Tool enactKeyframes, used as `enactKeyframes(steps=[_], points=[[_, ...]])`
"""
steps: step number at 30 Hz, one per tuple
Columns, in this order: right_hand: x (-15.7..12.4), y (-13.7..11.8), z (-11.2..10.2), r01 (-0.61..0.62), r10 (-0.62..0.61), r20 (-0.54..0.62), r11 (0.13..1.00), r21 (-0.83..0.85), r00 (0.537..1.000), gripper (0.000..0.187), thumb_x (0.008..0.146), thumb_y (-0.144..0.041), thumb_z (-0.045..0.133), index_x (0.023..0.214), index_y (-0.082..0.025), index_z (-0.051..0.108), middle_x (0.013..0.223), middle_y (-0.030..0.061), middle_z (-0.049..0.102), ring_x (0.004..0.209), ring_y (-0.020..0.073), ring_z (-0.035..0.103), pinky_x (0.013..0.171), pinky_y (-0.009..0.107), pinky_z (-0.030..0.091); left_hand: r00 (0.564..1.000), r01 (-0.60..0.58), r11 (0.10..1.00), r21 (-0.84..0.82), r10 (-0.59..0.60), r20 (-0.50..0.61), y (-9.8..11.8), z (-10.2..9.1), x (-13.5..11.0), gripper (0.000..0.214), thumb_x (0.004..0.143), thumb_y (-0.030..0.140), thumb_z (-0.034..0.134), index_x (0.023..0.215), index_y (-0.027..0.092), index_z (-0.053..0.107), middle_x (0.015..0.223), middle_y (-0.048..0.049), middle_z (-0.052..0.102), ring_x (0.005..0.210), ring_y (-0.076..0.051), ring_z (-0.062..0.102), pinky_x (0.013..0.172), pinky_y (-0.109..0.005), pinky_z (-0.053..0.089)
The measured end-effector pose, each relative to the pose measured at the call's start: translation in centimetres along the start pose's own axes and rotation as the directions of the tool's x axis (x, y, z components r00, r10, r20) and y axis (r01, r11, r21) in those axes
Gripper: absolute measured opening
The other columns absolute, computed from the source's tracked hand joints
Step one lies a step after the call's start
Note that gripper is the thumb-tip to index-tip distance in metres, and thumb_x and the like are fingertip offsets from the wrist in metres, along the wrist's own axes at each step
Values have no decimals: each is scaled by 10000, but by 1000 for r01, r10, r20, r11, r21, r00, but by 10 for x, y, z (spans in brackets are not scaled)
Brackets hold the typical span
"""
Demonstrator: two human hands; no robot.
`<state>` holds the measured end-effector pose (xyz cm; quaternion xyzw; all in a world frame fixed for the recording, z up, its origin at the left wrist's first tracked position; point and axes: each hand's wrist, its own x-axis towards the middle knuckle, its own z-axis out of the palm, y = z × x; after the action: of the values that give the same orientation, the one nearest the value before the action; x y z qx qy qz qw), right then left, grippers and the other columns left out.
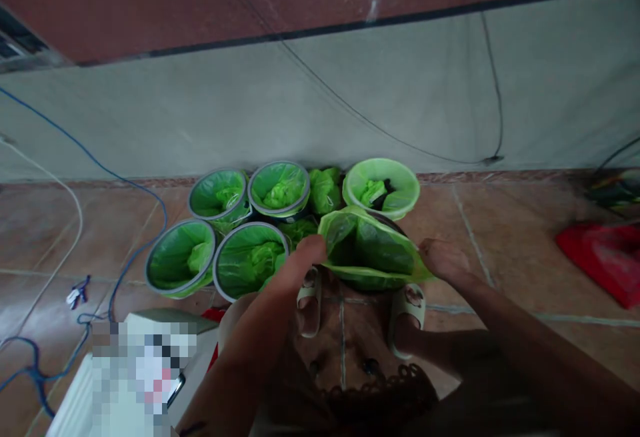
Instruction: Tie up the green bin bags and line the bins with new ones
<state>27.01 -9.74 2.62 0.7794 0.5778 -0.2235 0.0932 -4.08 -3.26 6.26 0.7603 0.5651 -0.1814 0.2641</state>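
Observation:
A green plastic bag (367,247) is stretched open over a small bin in front of my feet. My left hand (303,257) pinches the bag's left edge. My right hand (443,257) grips its right edge, fingers closed on the plastic. Behind it stand several small round bins lined with green bags: one at the far right (383,187), two at the back (277,187), two in front at the left (183,257). The bin under the held bag is mostly hidden by the plastic.
A grey wall (320,104) runs behind the bins. Blue cable (120,177) and white cable trail across the tiled floor (500,224) at left. A red bag (603,257) lies at right. A white box (100,384) sits at lower left. My sandalled feet (407,307) are below the bag.

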Motion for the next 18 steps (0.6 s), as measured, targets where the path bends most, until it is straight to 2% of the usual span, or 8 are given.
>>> enactKeyframes(steps=[3, 6, 8, 10, 12, 14, 16, 18], points=[[-1, -9, -10, -29, 29, -5, 999, -26, 1000, 364, 923, -347, 438, 1082, -142, 695, 1053, 188, 698, 1010, 310, 667, 789, 373, 501, 1000, -4, 1000, -3, 4, -13, -5, -9, 3, 194, 719, 265, 695, 874, 169, 761, 878, -124, 744, 964, -274, 691, 828, -299, 521], [0, -28, -13, 102, -100, -126, 995, 11, 987, 437, 932, -351, 466, 1272, -107, 593, 1188, 216, 645, 1122, 314, 607, 906, 371, 466, 986, 12, 1000, -27, -16, -165, -2, -17, 13, 244, 777, 334, 668, 952, 181, 743, 995, -119, 731, 1081, -259, 650, 920, -293, 490], [5, -42, -11, 167, -159, -177, 986, 28, 971, 499, 920, -343, 506, 1352, -93, 519, 1259, 216, 606, 1180, 320, 564, 964, 369, 436, 937, 58, 996, -74, -80, -339, 2, -19, 24, 364, 822, 328, 631, 1141, 159, 680, 1165, -137, 684, 1164, -249, 610, 982, -297, 463], [13, -55, -8, 216, -203, -201, 975, 43, 958, 543, 899, -320, 546, 1382, -81, 479, 1297, 214, 582, 1203, 326, 542, 988, 371, 421, 888, 87, 988, -125, -134, -440, 6, -17, 36, 550, 832, 293, 625, 1345, 121, 528, 1318, -160, 601, 1248, -244, 555, 1031, -299, 435], [21, -65, -5, 252, -235, -199, 965, 66, 951, 556, 885, -270, 565, 1397, -83, 458, 1339, 210, 558, 1212, 315, 536, 994, 362, 415, 895, 97, 982, -160, -156, -417, 9, -12, 48, 703, 825, 264, 636, 1454, 91, 375, 1389, -177, 545, 1296, -239, 518, 1053, -292, 416], [28, -71, -3, 263, -246, -164, 960, 93, 955, 504, 882, -219, 557, 1369, -105, 491, 1323, 199, 578, 1183, 289, 560, 975, 347, 419, 926, 116, 977, -181, -172, -336, 10, -8, 57, 736, 836, 254, 625, 1478, 67, 318, 1366, -187, 567, 1273, -237, 542, 1034, -286, 427], [33, -73, -4, 251, -239, -110, 961, 115, 965, 366, 902, -207, 517, 1251, -121, 591, 1192, 177, 656, 1086, 267, 613, 917, 332, 439, 941, 139, 971, -193, -190, -280, 10, -7, 63, 625, 864, 239, 579, 1439, 84, 391, 1278, -168, 636, 1197, -230, 601, 985, -281, 454], [36, -70, -7, 247, -240, -64, 959, 136, 969, 276, 924, -214, 469, 1075, -111, 676, 1035, 164, 705, 985, 250, 644, 848, 312, 451, 947, 130, 977, -170, -173, -270, 10, -10, 66, 432, 886, 206, 515, 1310, 139, 553, 1177, -125, 695, 1134, -217, 637, 943, -269, 468]])
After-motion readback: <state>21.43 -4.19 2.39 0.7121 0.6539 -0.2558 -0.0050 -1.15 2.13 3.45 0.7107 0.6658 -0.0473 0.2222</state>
